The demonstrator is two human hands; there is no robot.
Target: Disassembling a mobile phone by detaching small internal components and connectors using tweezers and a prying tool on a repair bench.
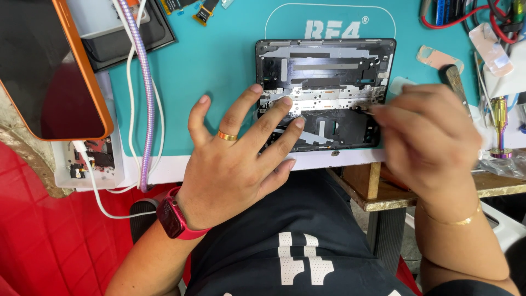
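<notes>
The left hand (241,153) lies flat with fingers spread on the near half of an opened device frame (326,71), pressing it down on the teal mat (219,60). The right hand (430,129), blurred, has its fingers pinched together at the frame's right edge; whether they grip anything I cannot tell. The frame sits mid-mat, near the table edge. Far left lies an orange-cased phone (49,66), with white cables (131,109) beside it. At the right stands a purple screwdriver (499,123).
</notes>
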